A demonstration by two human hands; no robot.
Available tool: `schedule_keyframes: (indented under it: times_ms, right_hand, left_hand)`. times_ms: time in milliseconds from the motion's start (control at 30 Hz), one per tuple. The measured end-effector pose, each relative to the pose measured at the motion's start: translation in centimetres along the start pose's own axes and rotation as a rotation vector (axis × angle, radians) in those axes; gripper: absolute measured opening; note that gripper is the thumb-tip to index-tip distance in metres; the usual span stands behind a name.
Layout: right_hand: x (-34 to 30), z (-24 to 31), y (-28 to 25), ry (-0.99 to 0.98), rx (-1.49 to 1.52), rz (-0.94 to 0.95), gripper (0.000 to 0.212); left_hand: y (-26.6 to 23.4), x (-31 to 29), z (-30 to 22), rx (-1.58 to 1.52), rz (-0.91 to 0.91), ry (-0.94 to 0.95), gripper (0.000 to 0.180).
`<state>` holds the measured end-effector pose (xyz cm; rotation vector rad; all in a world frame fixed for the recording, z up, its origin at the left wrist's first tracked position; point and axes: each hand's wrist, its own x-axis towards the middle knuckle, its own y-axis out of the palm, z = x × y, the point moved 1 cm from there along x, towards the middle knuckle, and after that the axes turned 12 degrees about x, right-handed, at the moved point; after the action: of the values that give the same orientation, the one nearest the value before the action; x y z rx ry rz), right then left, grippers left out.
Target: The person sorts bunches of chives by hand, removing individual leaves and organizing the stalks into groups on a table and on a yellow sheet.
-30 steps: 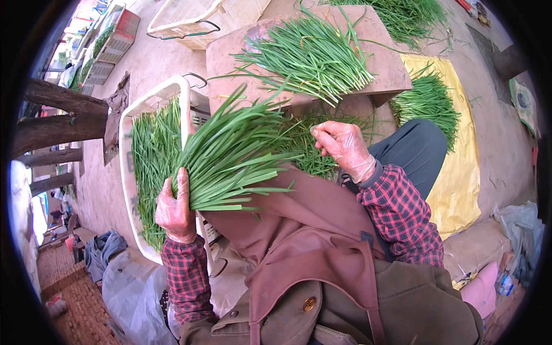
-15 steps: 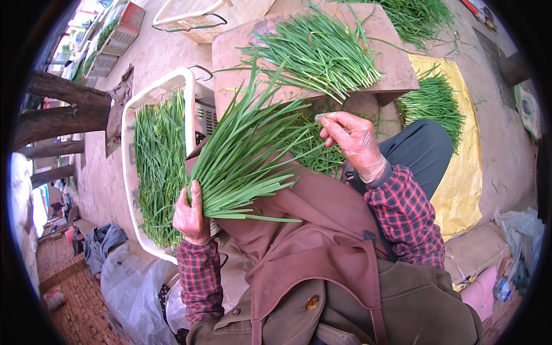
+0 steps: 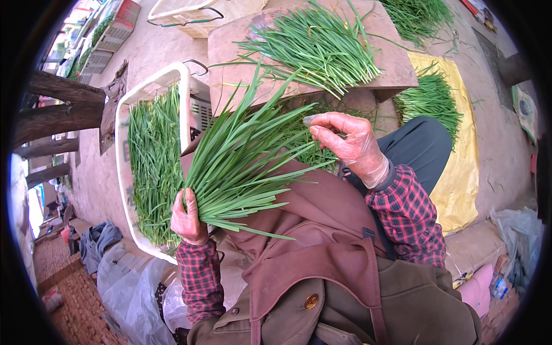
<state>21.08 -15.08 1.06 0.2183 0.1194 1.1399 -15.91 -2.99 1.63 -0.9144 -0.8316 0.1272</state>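
Note:
My left hand (image 3: 189, 218), in a thin clear glove, is closed round the gathered end of a bunch of garlic chives (image 3: 238, 155). The long flat leaves fan out up and to the right over my brown apron (image 3: 305, 213). My right hand (image 3: 353, 144), also gloved, hovers just right of the leaf tips. Its thumb and index finger are a little apart with nothing visible between them; the other fingers are bent. A grey covering sits on the index fingertip. Beyond the bunch, a pile of chives (image 3: 322, 49) lies on a low board (image 3: 230, 49).
At left stands a white plastic crate (image 3: 122, 172) full of chives. Another pale crate (image 3: 190, 23) is at the back. On the right, more chives (image 3: 430, 103) lie on a yellow sheet (image 3: 457, 190). Wooden posts (image 3: 63, 118) stand far left; clear plastic bags (image 3: 135, 293) lie lower left.
My right hand has shifted slightly left and its thumb and index finger have parted. The bunch in my left hand has tilted a little, its leaves spreading further right.

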Motion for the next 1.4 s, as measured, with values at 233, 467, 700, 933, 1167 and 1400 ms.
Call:
schedule_keyframes:
  times_ms: [233, 467, 700, 933, 1167, 1400]
  right_hand:
    - [0.4, 0.4, -1.3, 0.126, 0.039, 0.019, 0.024]
    - [0.9, 0.5, 0.0, 0.201, -0.422, 0.266, 0.051]
    - [0.0, -3.0, 1.2, 0.203, -0.179, 0.401, 0.037]
    - [-0.8, -2.9, 2.8, 0.003, -0.051, -0.093, 0.031]
    - [-0.3, 2.0, 1.8, -0.648, -0.639, 0.004, 0.009]
    - [0.1, 0.2, 5.0, -0.661, -0.764, 0.220, 0.034]
  left_hand:
    - [0.2, -0.7, 0.4, 0.031, 0.000, 0.005, 0.047]
    - [0.1, -0.8, 0.3, 0.003, 0.006, 0.012, 0.046]
    - [0.0, -0.5, 0.0, -0.012, 0.012, 0.018, 0.048]
    - [0.0, -0.2, -1.2, -0.057, 0.025, 0.039, 0.048]
    - [-0.2, 0.4, -1.2, -0.086, 0.077, 0.020, 0.048]
    - [-0.5, 0.9, -1.2, -0.087, 0.036, 0.022, 0.048]
